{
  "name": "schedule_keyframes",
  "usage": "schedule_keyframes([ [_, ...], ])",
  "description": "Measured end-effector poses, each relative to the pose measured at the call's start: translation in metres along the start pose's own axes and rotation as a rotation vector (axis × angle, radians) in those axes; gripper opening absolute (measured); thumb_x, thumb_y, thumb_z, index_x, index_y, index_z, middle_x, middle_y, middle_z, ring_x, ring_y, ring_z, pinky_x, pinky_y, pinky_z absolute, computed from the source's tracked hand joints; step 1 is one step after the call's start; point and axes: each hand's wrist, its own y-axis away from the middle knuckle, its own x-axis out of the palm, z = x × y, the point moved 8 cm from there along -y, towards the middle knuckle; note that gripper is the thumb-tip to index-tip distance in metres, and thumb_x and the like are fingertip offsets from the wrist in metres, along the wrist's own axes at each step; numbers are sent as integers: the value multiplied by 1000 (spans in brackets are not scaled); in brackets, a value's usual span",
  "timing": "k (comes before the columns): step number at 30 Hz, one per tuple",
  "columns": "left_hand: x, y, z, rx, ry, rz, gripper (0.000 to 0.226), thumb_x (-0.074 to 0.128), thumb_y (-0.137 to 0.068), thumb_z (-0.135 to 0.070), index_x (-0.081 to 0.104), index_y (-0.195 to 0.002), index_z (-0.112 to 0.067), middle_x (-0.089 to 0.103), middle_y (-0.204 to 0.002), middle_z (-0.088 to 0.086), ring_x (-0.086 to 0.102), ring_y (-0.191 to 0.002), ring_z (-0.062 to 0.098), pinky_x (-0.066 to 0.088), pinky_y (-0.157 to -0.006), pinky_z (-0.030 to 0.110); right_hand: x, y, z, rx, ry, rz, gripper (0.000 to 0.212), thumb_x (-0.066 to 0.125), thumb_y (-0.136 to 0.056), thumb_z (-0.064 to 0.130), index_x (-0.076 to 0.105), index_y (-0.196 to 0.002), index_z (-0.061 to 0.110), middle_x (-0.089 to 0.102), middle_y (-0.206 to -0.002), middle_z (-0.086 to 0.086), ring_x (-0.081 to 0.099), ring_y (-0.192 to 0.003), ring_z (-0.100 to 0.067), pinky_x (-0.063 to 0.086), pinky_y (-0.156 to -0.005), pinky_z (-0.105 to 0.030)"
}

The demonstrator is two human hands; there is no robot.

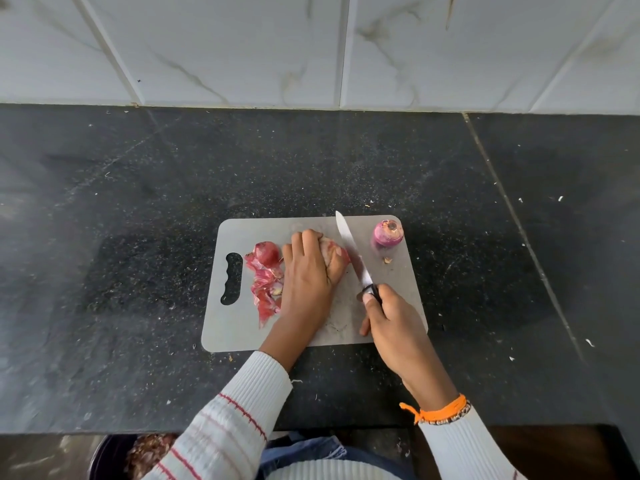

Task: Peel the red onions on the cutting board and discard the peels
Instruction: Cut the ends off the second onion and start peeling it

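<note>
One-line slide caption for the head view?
Left hand steadies red onion while right hand holds knife against it.

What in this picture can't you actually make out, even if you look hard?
Head view, the only one:
- The onion under the left hand: the fingers cover most of it, so how far it is peeled is unclear.
- The knife handle: hidden inside the right hand.
- The dark container below the counter edge: cut off by the bottom edge and a sleeve; its contents are blurred.
- The small scrap by the far onion: too small to identify.

light: soft, even | shadows: faint | edges: bowed, perhaps slightly blurred
</note>
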Motion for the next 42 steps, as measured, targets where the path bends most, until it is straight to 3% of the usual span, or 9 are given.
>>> schedule_keyframes([
  [5,0,-1,-2,2,-37,-2,45,25,-86,-49,42,-99,-9,43,-101,7,32,-89,18,32,-79,32,7,8,13,-43,202,-16,6,34,-100,22,38,-98,18,64,-99,-7,62,-88,-21,41,-65,-27],
  [11,1,-4,-6,2,-91,-24,41,27,-85,-44,43,-95,-7,43,-97,10,30,-85,18,24,-75,27,6,14,25,-52,439,-61,16,34,-100,21,38,-114,14,63,-104,-4,64,-93,-19,40,-65,-22],
  [17,5,-5,-6,-42,-114,-66,25,43,-89,-31,45,-93,-6,45,-96,13,28,-83,18,27,-73,32,5,-11,30,35,379,-37,20,29,-100,18,41,-114,11,60,-107,-8,61,-95,-23,36,-66,-26],
  [24,2,-3,-3,-55,-66,-97,32,35,-88,-38,43,-94,-8,41,-94,9,27,-83,17,18,-71,26,19,-11,10,108,343,77,18,30,-98,13,40,-113,11,57,-104,-8,59,-97,-27,44,-78,-34],
  [28,-3,-5,0,-87,-20,-85,37,28,-86,-44,41,-96,-11,39,-95,3,28,-84,16,22,-72,27,25,-8,5,104,423,63,11,28,-98,12,37,-105,15,60,-97,-7,62,-93,-26,42,-70,-31],
  [31,-4,-1,5,-93,27,-41,31,31,-85,-45,38,-98,-18,39,-97,-1,31,-85,17,20,-72,24,22,-12,6,90,451,23,14,28,-99,15,38,-109,14,62,-103,-9,63,-94,-26,43,-71,-31],
  [34,-9,1,11,-89,87,23,44,34,-86,-48,41,-112,-14,40,-106,-5,36,-97,14,26,-83,23,18,-22,5,78,442,0,18,28,-99,13,39,-112,12,62,-107,-12,61,-98,-30,45,-77,-37],
  [37,-12,5,9,-71,139,111,42,47,-92,-34,36,-126,-11,35,-119,-8,31,-112,6,25,-96,23,11,-29,0,78,382,-15,19,30,-98,12,39,-114,9,61,-108,-15,59,-99,-36,45,-81,-43],
  [42,-14,9,6,-83,127,158,36,56,-91,-17,39,-123,-14,41,-120,2,40,-112,18,32,-94,27,-3,-34,14,-103,248,-142,35,50,-92,15,42,-126,6,57,-117,-14,54,-107,-31,46,-87,-43],
])
